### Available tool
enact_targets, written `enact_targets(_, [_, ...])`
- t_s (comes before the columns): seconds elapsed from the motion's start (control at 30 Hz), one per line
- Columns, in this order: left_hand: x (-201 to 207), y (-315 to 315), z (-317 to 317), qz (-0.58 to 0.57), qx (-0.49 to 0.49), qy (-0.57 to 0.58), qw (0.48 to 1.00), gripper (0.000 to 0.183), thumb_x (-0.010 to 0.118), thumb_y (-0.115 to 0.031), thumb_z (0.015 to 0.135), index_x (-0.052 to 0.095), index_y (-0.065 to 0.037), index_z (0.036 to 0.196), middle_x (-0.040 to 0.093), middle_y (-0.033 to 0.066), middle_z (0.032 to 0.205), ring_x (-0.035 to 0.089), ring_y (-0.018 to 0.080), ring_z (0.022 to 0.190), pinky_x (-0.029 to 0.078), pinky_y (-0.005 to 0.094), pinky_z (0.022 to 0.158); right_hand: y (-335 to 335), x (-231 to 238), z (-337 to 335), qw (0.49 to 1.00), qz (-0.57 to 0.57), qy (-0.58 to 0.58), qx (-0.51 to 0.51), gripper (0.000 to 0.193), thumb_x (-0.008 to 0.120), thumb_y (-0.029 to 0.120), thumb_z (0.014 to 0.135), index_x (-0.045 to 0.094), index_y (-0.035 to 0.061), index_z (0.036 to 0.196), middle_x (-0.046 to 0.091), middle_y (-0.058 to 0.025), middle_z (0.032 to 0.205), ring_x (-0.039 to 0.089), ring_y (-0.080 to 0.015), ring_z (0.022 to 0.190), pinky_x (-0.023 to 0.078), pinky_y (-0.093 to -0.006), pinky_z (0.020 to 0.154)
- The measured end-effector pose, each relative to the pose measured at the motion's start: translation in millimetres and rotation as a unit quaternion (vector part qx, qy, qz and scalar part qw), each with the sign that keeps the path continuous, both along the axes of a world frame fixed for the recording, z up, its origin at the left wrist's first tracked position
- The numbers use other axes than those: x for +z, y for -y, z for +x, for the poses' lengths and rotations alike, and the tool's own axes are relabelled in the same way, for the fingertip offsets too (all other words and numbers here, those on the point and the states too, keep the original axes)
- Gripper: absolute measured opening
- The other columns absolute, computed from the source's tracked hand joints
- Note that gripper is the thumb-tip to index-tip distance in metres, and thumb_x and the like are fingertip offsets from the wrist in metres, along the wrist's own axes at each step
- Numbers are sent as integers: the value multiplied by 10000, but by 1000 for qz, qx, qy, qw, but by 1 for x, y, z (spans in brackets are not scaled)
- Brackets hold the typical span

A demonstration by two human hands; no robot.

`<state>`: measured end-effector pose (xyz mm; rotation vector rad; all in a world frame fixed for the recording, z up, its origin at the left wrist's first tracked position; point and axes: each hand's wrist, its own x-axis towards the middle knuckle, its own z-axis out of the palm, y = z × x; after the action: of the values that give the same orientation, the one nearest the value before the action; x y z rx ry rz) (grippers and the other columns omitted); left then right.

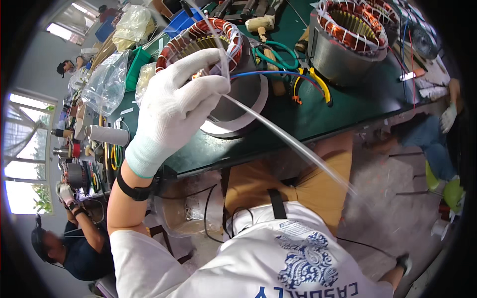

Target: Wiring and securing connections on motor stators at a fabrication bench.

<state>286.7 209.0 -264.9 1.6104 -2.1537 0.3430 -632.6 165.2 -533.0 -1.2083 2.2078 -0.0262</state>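
My left hand [181, 94], in a white knit glove, is raised in front of a stator [233, 42] with copper windings, standing at the table's near edge. Its thumb and fingers are closed on a thin whitish cord [285, 136]. One stretch of cord loops above the fingers; another slants down to the right, blurring out over the floor. Blue and red lead wires [271, 73] run right from beside the fingertips. Far off at the lower right, my right hand [405, 263] is small and shaded. It looks closed, but its contents are unclear.
A second wound stator [343, 54] stands on the green table [308, 116]. Between the stators lie yellow-handled pliers [318, 85], green-handled scissors [283, 57] and a mallet [261, 25]. A white thread spool [107, 134] is at left. Other people sit at both sides.
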Motion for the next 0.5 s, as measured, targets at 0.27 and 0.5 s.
enact_targets(0.27, [-12, -11, 7, -27, 39, -15, 999, 265, 684, 64, 740, 704, -72, 966, 635, 164, 1295, 646, 303, 1111, 523, 383, 928, 85, 11, 353, 792, -251, 556, -34, 597, 505, 25, 949, 355, 43, 1526, 550, -118, 1290, 611, -105, 934, 538, -215, 735])
enact_targets(0.5, [-26, 4, 7, -85, 14, -52, 995, 237, 737, 4, 713, 715, -88, 929, 683, 145, 1214, 700, 307, 934, 556, 373, 782, 23, 128, 696, 630, 141, 696, 314, 257, 583, 105, 1009, 654, -38, 1209, 692, -74, 1033, 624, -64, 838, 510, -224, 732])
